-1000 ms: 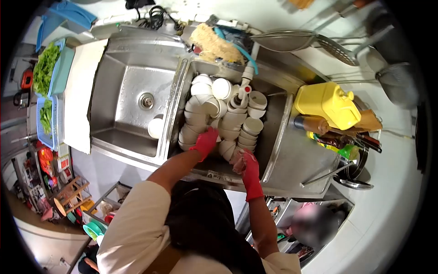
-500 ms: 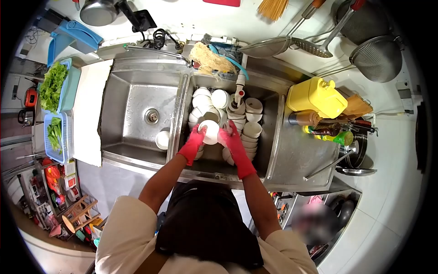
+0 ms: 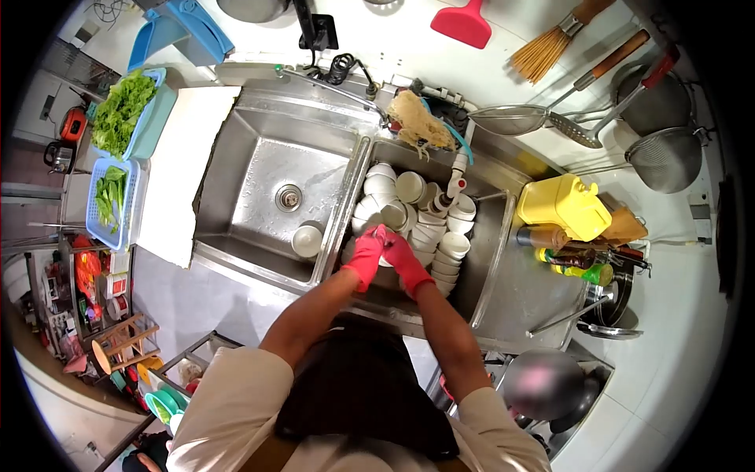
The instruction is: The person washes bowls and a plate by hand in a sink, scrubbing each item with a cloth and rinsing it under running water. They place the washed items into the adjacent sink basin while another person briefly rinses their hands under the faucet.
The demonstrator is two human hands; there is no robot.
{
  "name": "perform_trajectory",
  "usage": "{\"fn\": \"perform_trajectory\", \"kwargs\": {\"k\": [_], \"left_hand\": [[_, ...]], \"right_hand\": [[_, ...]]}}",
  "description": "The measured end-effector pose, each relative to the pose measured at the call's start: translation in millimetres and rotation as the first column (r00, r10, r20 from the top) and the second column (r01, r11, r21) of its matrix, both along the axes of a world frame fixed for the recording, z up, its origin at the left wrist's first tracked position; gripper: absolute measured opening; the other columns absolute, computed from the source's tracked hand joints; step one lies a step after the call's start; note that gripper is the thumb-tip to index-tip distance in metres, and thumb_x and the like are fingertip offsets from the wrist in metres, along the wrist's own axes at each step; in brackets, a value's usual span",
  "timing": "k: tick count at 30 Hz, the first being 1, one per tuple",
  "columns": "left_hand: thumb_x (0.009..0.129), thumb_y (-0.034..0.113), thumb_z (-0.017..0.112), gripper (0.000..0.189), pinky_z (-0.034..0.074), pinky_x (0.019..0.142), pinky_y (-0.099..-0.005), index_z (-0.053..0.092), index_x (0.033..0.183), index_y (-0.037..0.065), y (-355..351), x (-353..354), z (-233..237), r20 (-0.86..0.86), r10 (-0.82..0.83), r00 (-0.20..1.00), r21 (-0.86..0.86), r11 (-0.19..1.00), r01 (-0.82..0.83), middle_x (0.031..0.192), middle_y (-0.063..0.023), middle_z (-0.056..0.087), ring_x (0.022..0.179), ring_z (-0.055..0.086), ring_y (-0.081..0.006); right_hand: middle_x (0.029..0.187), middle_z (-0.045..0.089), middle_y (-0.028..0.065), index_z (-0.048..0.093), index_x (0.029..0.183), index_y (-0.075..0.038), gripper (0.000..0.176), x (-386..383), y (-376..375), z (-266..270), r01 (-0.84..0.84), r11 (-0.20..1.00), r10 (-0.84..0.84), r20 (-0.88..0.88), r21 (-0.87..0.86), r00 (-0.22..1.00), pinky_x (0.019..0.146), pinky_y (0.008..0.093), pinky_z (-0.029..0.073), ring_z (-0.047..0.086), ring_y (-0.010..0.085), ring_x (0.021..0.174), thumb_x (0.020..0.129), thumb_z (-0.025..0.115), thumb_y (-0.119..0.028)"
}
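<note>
Bowls (image 3: pixel 410 189) stacked in basin (image 3: pixel 486 236), directly under left hand (image 3: pixel 366 256), right hand (image 3: pixel 406 261); fingertips touching, grasp unclear.

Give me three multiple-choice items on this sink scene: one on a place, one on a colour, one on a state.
1. The pile of white bowls lies in: A the left basin; B the right basin; C the blue basket.
2. The gloves are: A yellow; B blue; C pink-red.
3. The left hand and right hand are: A close together over the bowls; B far apart on the counter; C hanging at the person's sides.
Answers: 1 B, the stacks fill the basin beside the yellow jug. 2 C, both show pink-red. 3 A, they nearly touch above the pile.
</note>
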State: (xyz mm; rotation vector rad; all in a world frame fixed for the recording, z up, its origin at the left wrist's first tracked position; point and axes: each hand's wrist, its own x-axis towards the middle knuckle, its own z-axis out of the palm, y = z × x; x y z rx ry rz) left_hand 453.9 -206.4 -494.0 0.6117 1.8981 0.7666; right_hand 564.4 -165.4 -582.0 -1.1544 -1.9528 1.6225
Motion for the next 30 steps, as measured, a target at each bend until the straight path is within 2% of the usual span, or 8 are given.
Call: {"fn": "perform_trajectory", "kwargs": {"k": [4,10,14,18,20,22,28,30], "left_hand": [[0.084,0.047,0.043,0.048,0.048,0.056,-0.0332,0.049,0.115,0.011,-1,-4,37,0.287,0.013,0.958,-0.011,1.0,-0.01,0.093,-0.0088,0.057,0.076,0.054,-0.0195],[0.085,0.046,0.043,0.045,0.05,0.06,-0.0345,0.047,0.114,0.012,1,0,39,0.598,0.188,0.779,-0.1,0.982,-0.16,0.097,-0.0051,0.055,0.085,0.054,-0.0184],[0.085,0.048,0.043,0.048,0.051,0.06,-0.0351,0.046,0.116,0.012,10,-16,33,0.585,0.054,0.81,0.018,0.997,-0.08,0.095,-0.0073,0.057,0.075,0.058,-0.0203],[0.085,0.043,0.045,0.044,0.051,0.061,-0.0362,0.046,0.116,0.012,9,-25,42,0.504,0.061,0.862,-0.112,0.994,-0.005,0.1,-0.0093,0.056,0.081,0.058,-0.0226],[0.086,0.037,0.045,0.039,0.051,0.063,-0.039,0.045,0.118,0.014,8,-28,24,0.599,0.089,0.796,-0.229,0.971,0.064,0.104,-0.01,0.054,0.082,0.058,-0.0236],[0.085,0.026,0.047,0.034,0.05,0.065,-0.0376,0.048,0.115,0.009,4,-24,8,0.648,0.079,0.757,-0.189,0.98,0.059,0.099,-0.0094,0.057,0.083,0.058,-0.0217],[0.079,0.011,0.057,0.029,0.047,0.066,-0.0263,0.053,0.105,-0.002,19,-6,-3,0.445,-0.324,0.835,0.258,0.939,0.227,0.09,-0.0075,0.061,0.079,0.058,-0.0141],[0.078,0.011,0.06,0.028,0.046,0.068,-0.0254,0.056,0.102,-0.002,27,-1,-18,0.306,-0.308,0.901,0.056,0.95,0.306,0.093,-0.0097,0.061,0.078,0.057,-0.0135]], "right_hand": [[0.082,0.061,0.0161,0.056,0.083,-0.005,0.02,-19,5,120,-0.091,0.981,-0.076,0.77,0.171,0.633,0.068,0.0341,0.046,0.059,0.0299,0.078,0.07,0.062,-0.019],[0.083,0.06,0.0181,0.054,0.089,-0.002,0.029,-17,10,100,0.419,0.902,-0.429,0.346,0.108,0.834,0.067,0.0337,0.046,0.059,0.0276,0.077,0.068,0.063,-0.019],[0.08,0.059,0.0074,0.056,0.087,-0.003,0.021,15,22,90,-0.211,0.943,0.212,-0.023,-0.259,0.977,0.065,0.0285,0.044,0.054,0.0137,0.072,0.068,0.06,-0.01],[0.084,0.061,0.0094,0.061,0.076,-0.003,0.013,28,43,103,-0.48,0.745,0.467,0.151,0.464,0.871,0.063,0.0293,0.045,0.058,0.0182,0.075,0.065,0.055,0.0],[0.09,0.059,0.0096,0.063,0.074,-0.005,0.016,26,44,124,-0.318,0.945,0.32,0.008,-0.074,0.948,0.062,0.0291,0.046,0.058,0.0198,0.076,0.062,0.055,0.002],[0.093,0.057,0.0087,0.062,0.07,-0.004,0.012,23,36,107,-0.102,0.849,0.129,-0.016,0.518,0.992,0.056,0.0285,0.045,0.058,0.018,0.068,0.065,0.053,0.001],[0.102,0.058,0.0103,0.031,0.127,-0.016,0.06,19,29,77,-0.022,0.496,-0.54,-0.328,-0.868,0.775,0.064,0.0291,0.048,0.06,0.0185,0.079,0.075,0.058,-0.016],[0.079,0.058,0.0063,0.05,0.106,-0.011,0.031,10,21,139,-0.134,0.96,0.012,0.441,0.247,0.898,0.057,0.0266,0.045,0.058,0.0172,0.07,0.078,0.054,-0.024]]}}
